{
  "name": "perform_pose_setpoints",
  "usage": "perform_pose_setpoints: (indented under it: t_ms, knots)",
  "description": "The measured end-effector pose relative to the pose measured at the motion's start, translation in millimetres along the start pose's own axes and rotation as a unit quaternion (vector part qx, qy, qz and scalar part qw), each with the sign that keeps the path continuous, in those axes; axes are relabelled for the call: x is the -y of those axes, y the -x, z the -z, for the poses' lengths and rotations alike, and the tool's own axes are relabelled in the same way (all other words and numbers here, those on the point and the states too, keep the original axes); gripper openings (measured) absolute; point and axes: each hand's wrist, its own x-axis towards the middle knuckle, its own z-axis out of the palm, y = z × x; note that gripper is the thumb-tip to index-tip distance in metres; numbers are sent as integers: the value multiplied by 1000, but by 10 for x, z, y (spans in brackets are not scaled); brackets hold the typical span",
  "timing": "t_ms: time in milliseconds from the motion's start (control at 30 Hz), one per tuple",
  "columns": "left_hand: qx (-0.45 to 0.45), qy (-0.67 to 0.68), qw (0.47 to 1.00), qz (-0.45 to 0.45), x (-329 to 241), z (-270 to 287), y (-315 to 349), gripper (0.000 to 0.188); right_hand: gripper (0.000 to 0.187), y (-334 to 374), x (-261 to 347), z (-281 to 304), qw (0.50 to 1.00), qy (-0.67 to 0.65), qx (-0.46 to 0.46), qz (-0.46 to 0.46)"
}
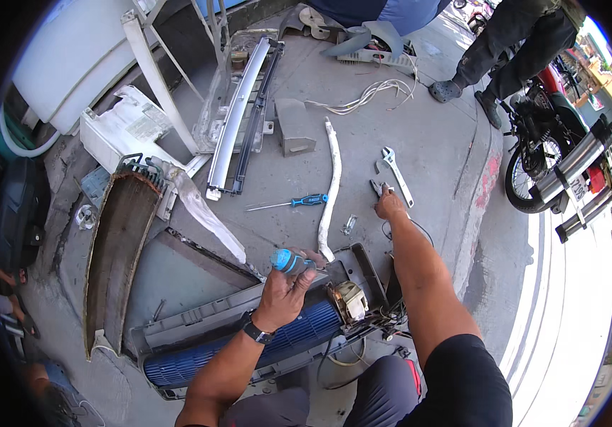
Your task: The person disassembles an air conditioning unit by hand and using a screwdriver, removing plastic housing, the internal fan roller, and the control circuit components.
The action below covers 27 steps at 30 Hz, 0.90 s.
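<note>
My left hand is wrapped round the blue grip of a stubby screwdriver, above the indoor unit of an air conditioner. A long blue fan roller lies in the grey unit housing, with a cream motor part at its right end. My right hand reaches to the ground, its fingers closed on a small dark tool whose kind is mostly hidden. Just beyond it lies an adjustable wrench. A longer blue-handled screwdriver lies on the concrete.
A white-wrapped pipe lies ahead. Left are a finned coil, a white casing and a silver louvre panel. Farther off are a grey metal box and white cables. A person stands by a motorcycle.
</note>
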Motion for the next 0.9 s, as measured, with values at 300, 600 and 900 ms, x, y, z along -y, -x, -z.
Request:
perform_pose_setpoints:
  t_ms: [300,600,900]
  knots:
    - [-35,-112,992,42,-67,250,523,33,54,-77,193,-399,993,-57,-31,-100]
    - [-22,-183,983,-2,-146,118,525,34,33,151,402,-246,996,-48,-68,34]
    - [-9,-145,989,-21,-242,-371,456,27,43,1062,689,1012,824,-277,-429,246]
